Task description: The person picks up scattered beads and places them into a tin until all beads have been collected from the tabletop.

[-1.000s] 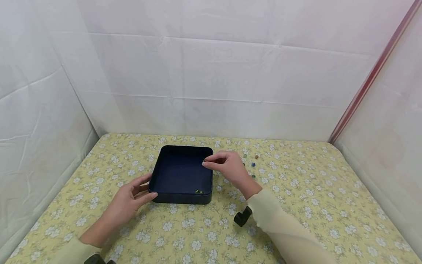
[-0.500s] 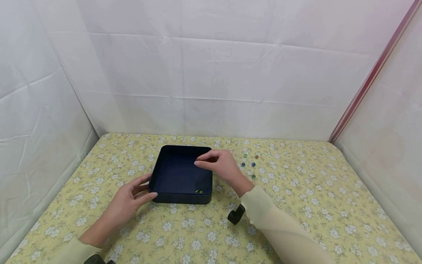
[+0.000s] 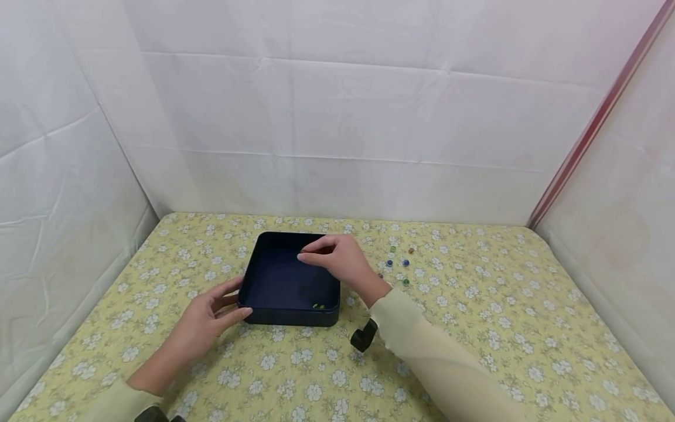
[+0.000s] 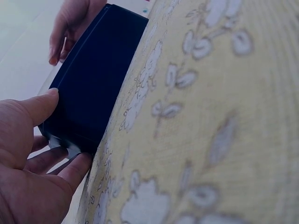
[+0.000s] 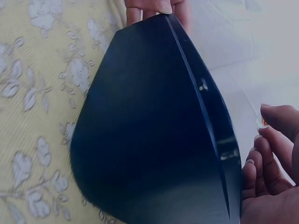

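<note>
A dark navy square box (image 3: 292, 317), low-walled and open at the top, stands on the table. My left hand (image 3: 203, 319) holds its near left corner, thumb on the front wall and fingers along the left side. In the left wrist view the thumb (image 4: 44, 105) presses the box wall (image 4: 93, 79). Over the box's inside, my right hand (image 3: 340, 261) pinches a clear glass marble (image 5: 262, 122) with an orange-red core between thumb and forefinger. Two green marbles (image 3: 319, 306) lie in the box's near right corner.
Right of the box, several loose marbles lie on the flowered yellow cloth (image 3: 474, 328): green (image 3: 392, 249), orange-brown (image 3: 411, 250), blue (image 3: 405, 263) and others. One is partly hidden by the right wrist. White sheeting (image 3: 337, 117) walls in the back and sides.
My right hand has moved left, from the box's right rim to above its inside, still pinching the marble. The left hand and the box have stayed put.
</note>
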### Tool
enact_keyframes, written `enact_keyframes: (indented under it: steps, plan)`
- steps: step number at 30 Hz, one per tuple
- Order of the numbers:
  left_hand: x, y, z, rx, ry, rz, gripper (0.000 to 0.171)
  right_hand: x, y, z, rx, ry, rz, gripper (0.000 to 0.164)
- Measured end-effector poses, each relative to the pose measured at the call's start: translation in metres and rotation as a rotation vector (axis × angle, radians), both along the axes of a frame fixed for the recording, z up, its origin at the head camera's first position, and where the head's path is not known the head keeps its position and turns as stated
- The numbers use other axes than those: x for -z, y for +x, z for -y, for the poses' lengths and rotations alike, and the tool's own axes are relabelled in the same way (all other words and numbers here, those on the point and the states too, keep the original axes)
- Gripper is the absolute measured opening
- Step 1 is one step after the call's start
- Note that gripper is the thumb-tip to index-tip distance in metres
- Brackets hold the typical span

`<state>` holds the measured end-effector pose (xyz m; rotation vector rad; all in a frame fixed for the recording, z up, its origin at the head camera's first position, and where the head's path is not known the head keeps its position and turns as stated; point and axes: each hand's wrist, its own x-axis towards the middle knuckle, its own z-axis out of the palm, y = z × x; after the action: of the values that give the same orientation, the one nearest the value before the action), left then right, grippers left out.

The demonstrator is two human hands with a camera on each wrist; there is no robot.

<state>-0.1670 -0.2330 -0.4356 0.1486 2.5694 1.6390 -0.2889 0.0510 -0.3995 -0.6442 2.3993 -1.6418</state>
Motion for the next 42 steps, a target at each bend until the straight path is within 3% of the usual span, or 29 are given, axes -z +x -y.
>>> enact_keyframes:
  steps: [16,42]
  plan:
    - [0.0,-0.001,0.0,-0.004,0.005,0.005,0.078,-0.008,-0.008,0.031,-0.034,0.04,0.021,0.013]
    - [0.001,0.0,0.001,0.007,-0.002,-0.016,0.076,0.001,-0.02,0.06,-0.028,0.113,0.086,0.013]
